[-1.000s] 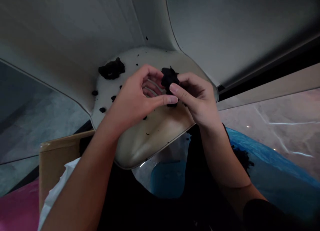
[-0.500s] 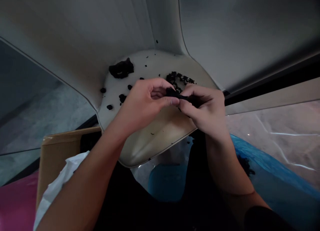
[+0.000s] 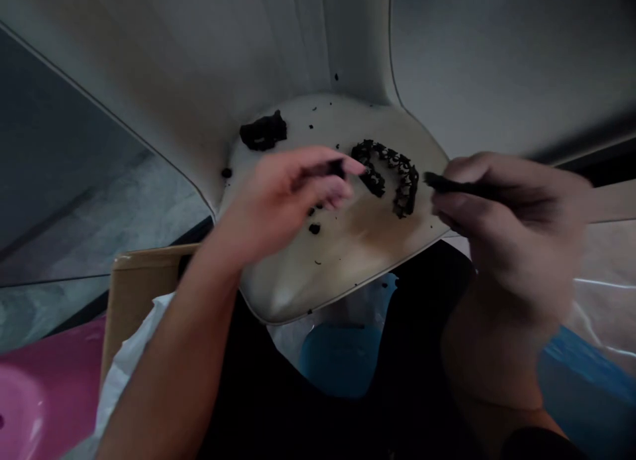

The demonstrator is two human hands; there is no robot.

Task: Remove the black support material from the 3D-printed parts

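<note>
Your left hand is pinched almost shut on a small black bit. Your right hand pinches a thin black strip, though blur makes both grips hard to see. Between them, a bumpy black chain lies on the pale curved plastic shell, with a black lump at upper left.

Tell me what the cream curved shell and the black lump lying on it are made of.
The cream shell looks like moulded plastic or glazed ceramic: smooth, with a glossy highlight. The black lump looks like soft matte putty or clay, with rough, crumbly edges, though the look cannot settle it.
</note>
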